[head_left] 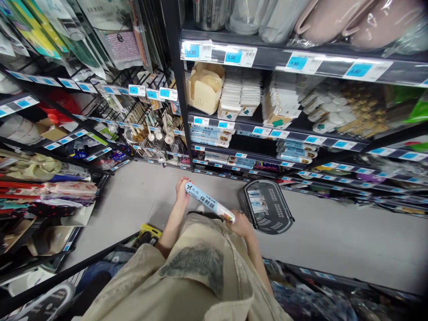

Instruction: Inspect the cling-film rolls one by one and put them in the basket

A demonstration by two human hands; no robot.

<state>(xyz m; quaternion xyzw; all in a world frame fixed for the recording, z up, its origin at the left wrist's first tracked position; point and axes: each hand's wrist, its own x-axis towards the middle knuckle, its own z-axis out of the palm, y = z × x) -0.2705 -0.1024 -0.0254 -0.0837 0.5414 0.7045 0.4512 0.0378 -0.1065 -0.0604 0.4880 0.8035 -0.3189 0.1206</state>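
Note:
A light blue and white roll of cling film (pixel 210 203) lies slantwise between my hands in front of my body, its printed side facing up. My left hand (pixel 182 191) is closed round its upper left end. At the lower right end my right hand (pixel 239 224) grips it, with part of the fingers hidden behind the roll. On the floor to the right of my right hand stands a dark shopping basket (pixel 282 209) with several light blue and white packs (pixel 257 200) inside.
Ahead, a shelf rack holds similar blue rolls (pixel 296 151), a beige basket (pixel 204 89) and packs of white-and-green goods (pixel 281 104) above price tags. Hanging utensils (pixel 160 129) fill the rack to the left. Grey floor (pixel 133 191) runs between the shelves; more goods stand behind me.

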